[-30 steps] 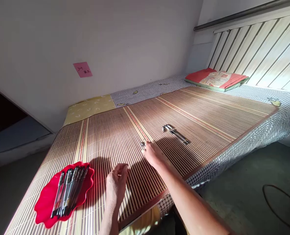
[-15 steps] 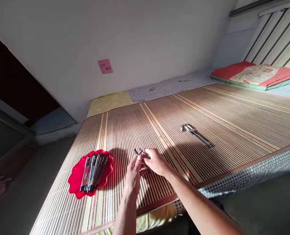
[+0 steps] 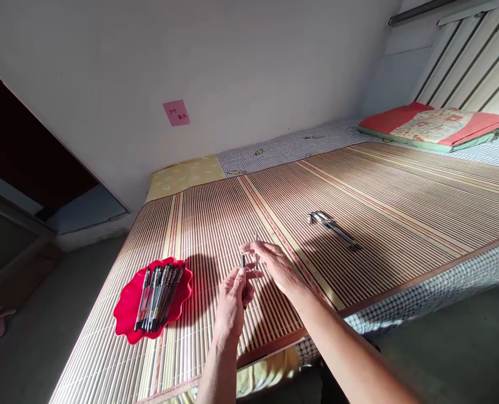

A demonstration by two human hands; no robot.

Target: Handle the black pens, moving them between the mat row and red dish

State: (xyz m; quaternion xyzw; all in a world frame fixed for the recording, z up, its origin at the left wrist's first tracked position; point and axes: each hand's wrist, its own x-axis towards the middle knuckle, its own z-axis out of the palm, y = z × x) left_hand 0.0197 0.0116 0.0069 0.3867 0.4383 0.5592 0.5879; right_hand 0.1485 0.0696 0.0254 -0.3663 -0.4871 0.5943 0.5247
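Note:
My left hand is closed around a dark pen part, whose black end sticks up past the thumb; the rest is hidden in the palm. Just to its right, my right hand pinches a thin, upright pen refill between thumb and fingers. The two pieces are apart, side by side above the bamboo mat. Left of my hands, a red scalloped plate bears several clear-barrelled pens with black ends. A few more pens lie together on the mat to the right.
The mat covers a bed set against a white wall, where a pink note is stuck. A folded red and floral cloth lies at the far right. Checked bedding hangs along the near edge.
My hands have moved slightly apart. The thin refill, slanted close against the left hand before, now stands upright in my right fingers, and the dark pen part has turned upright too.

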